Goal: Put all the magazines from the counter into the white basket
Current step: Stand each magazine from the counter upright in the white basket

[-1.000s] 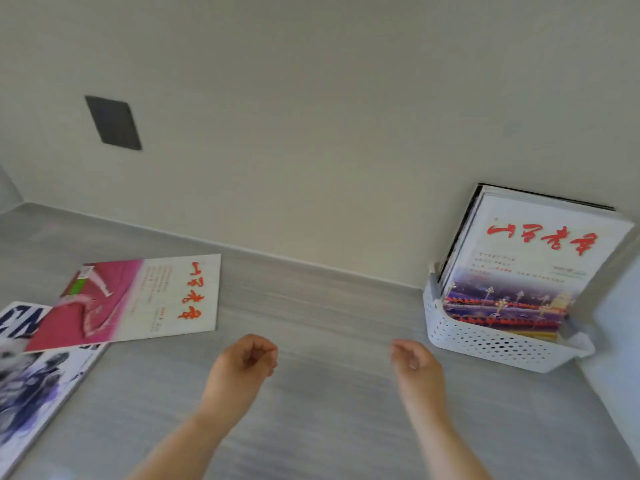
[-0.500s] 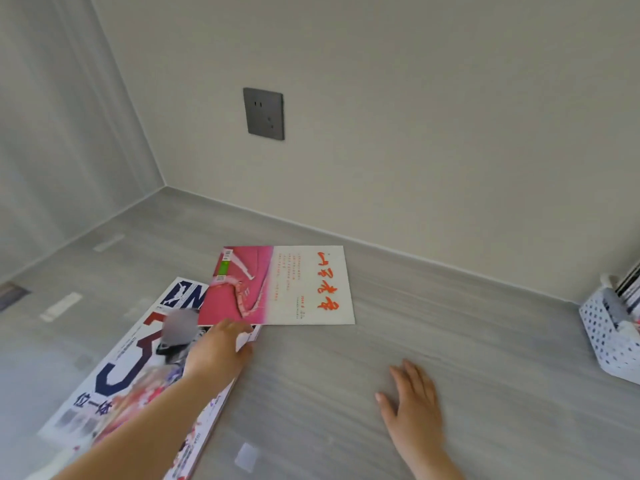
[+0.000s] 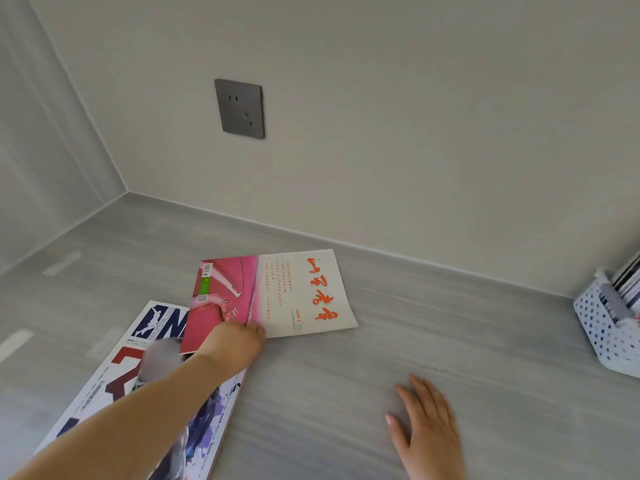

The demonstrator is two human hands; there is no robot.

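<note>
On the grey counter [image 3: 450,323], near the corner of the walls, two magazines lie flat. One is a pink and white magazine [image 3: 277,292] with red writing. Its near left corner lies on top of a big sports magazine [image 3: 152,323] with blue letters, which sticks out toward the person. The left hand [image 3: 235,344] is at the near edge of the pink and white magazine and touches it. The fingers are bent and hidden behind the back of the hand, so I cannot tell if they have a hold of the edge yet. The right hand [image 3: 426,427] lies flat on the bare counter, well apart from both magazines, with its fingers straight and close together, holding nothing. Far off at the right side stands the white basket [image 3: 602,341] with little holes in its wall. Some magazines [image 3: 627,282] stand inside it already, though only their edges show. A grey wall socket [image 3: 239,108] sits on the wall above. So I think part of the job is done, and the two magazines on the counter are what is left. The pink and white one looks like the next to go, and the big one after it.
</note>
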